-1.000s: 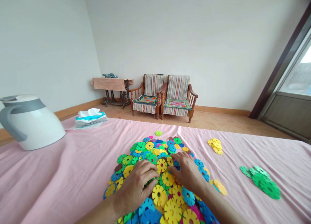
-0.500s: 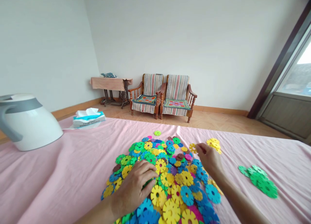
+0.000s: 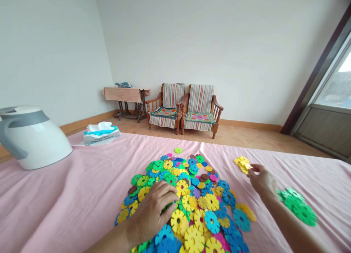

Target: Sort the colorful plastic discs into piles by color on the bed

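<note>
A broad heap of notched plastic discs in yellow, blue, green, pink, purple and brown covers the middle of the pink cloth. My left hand rests on the heap's left part, fingers curled over a green disc that is mostly hidden. To the right of the heap, my right hand has its fingertips pinched at the right edge of a small pile of yellow discs, on a yellow piece. Green discs lie in a separate group beyond my right wrist. One lime disc sits alone behind the heap.
On the left of the pink cloth stand a white and grey jug and a tissue pack. Beyond the table are two wooden armchairs and a cloth-covered sewing table.
My right hand has moved right, from the heap's upper right edge to the yellow pile, and the yellow disc it held has left that edge. My left hand has stayed in place.
</note>
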Action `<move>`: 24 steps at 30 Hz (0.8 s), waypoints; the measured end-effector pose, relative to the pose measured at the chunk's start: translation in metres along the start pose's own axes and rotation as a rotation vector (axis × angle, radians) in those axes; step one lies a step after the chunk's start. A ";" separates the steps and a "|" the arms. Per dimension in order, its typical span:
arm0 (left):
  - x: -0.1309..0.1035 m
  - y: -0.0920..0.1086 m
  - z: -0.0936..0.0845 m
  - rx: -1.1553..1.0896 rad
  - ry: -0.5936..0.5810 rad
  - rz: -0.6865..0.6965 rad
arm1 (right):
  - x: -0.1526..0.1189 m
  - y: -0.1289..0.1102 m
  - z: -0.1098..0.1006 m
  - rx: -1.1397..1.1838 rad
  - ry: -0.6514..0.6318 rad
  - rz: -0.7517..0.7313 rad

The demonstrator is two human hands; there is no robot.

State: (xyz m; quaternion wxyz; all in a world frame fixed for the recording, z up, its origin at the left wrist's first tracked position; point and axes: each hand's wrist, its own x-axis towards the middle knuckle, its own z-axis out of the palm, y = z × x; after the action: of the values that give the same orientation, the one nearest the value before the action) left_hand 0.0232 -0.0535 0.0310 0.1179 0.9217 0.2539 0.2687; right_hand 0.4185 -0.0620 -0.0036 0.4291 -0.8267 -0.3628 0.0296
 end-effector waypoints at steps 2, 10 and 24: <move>0.000 0.000 0.000 -0.001 -0.004 0.002 | -0.022 -0.018 0.007 0.045 -0.117 -0.080; -0.001 0.000 0.001 -0.018 0.008 -0.005 | -0.114 -0.071 -0.007 -0.013 -0.705 -0.644; -0.001 -0.001 0.001 0.000 0.003 0.004 | -0.119 -0.072 -0.009 -0.020 -0.693 -0.588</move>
State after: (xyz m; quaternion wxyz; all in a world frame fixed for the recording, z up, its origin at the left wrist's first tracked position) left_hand 0.0222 -0.0531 0.0292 0.1170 0.9217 0.2523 0.2704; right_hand 0.2930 -0.1165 0.0234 0.2647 -0.6339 -0.7047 0.1778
